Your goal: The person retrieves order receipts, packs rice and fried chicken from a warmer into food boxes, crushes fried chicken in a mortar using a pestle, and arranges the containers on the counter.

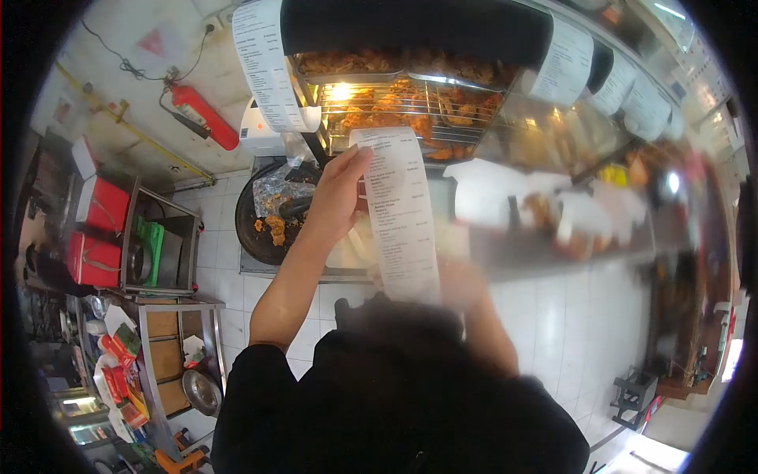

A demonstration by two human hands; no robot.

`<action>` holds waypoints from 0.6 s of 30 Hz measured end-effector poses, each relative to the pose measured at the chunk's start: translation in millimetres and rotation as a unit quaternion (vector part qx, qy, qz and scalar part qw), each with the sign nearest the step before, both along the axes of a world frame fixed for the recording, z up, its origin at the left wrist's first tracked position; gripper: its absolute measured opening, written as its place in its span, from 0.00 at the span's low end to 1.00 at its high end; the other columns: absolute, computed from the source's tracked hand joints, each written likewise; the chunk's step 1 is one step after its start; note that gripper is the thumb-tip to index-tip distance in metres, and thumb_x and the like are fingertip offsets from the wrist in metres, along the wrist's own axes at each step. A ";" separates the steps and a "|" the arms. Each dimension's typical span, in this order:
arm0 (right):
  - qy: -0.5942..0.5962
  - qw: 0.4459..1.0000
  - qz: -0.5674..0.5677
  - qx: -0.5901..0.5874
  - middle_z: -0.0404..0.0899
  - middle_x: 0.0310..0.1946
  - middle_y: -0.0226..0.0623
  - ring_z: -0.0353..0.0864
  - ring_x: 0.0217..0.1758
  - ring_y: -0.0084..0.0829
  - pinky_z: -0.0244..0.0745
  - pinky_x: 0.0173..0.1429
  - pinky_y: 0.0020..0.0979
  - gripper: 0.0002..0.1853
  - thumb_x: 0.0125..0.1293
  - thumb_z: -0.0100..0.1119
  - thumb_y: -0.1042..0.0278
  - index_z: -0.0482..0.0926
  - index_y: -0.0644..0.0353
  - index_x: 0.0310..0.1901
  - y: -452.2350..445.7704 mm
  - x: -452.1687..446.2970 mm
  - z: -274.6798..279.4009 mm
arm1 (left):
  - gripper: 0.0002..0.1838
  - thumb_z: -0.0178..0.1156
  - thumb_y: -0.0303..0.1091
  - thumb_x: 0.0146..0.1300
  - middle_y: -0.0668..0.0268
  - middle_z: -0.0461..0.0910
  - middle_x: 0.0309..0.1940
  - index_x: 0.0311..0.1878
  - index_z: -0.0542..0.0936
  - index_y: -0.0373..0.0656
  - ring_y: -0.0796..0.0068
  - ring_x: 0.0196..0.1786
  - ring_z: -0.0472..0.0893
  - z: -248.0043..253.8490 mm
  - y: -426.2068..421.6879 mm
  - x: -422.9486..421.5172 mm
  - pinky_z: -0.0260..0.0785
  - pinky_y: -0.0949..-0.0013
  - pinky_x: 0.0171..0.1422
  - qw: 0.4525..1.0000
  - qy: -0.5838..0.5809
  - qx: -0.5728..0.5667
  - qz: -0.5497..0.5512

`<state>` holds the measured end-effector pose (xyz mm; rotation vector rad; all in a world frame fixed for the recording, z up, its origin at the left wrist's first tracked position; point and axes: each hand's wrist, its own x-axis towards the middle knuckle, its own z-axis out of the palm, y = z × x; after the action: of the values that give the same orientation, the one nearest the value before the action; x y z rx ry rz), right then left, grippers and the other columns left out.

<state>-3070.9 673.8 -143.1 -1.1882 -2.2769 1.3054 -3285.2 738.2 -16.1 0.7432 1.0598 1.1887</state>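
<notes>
Left hand [346, 183] pinches a long receipt [397, 209]; right hand [459, 283] blurs by its lower end, grip I can't tell.
Fried food [395, 101] glows at twelve o'clock; dark pan [247, 229] at nine.

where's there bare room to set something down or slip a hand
Bare counter shows between the black pan and the held receipt. Open floor tiles lie between the right forearm and the wooden unit. It's crowded inside the pan and around the blurred white items.

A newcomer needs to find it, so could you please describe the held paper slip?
Look for the lit cabinet of browned food. In front of it, the left hand holds a long printed slip. Similar slips hang from the black panel above; only this is hand-held.
</notes>
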 end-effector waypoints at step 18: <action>-0.169 0.979 -0.024 0.113 0.82 0.50 0.45 0.83 0.50 0.38 0.76 0.55 0.34 0.22 0.63 0.62 0.55 0.80 0.59 0.54 -23.1 3.2 -5.6 | 0.17 0.54 0.30 0.69 0.59 0.80 0.52 0.60 0.74 0.38 0.65 0.55 0.79 -29.0 -7.8 -6.3 0.70 0.65 0.61 0.992 0.106 0.031 0.060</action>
<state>-3067.7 650.7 -148.6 -1.4630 -2.5240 0.8493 -3291.5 730.4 -45.1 0.8778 1.2621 1.2705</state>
